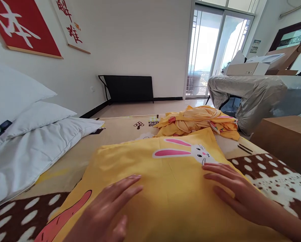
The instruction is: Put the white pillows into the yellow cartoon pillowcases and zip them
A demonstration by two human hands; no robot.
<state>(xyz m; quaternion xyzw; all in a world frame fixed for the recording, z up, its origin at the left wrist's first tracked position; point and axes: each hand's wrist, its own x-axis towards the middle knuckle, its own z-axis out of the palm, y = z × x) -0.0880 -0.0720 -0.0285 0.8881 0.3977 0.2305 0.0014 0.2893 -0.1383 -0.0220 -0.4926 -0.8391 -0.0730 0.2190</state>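
Note:
A yellow pillowcase (175,191) printed with a white rabbit and an orange-red carrot lies spread out on the bed in front of me. On its left part rests my left hand (110,205), fingers stretched out and somewhat blurred. My right hand (231,188) is laid flat near the rabbit's face, with its fingers apart. Neither hand grips anything. Just beyond the pillowcase's far edge sits a crumpled heap of yellow printed cloth (195,119).
White pillows (46,134) are piled along the left. Beneath everything is a patterned blanket (120,127). A cardboard box (284,137) stands at the right, near a plastic-covered table (248,90) bearing boxes. A black folded panel (130,88) leans against the far wall.

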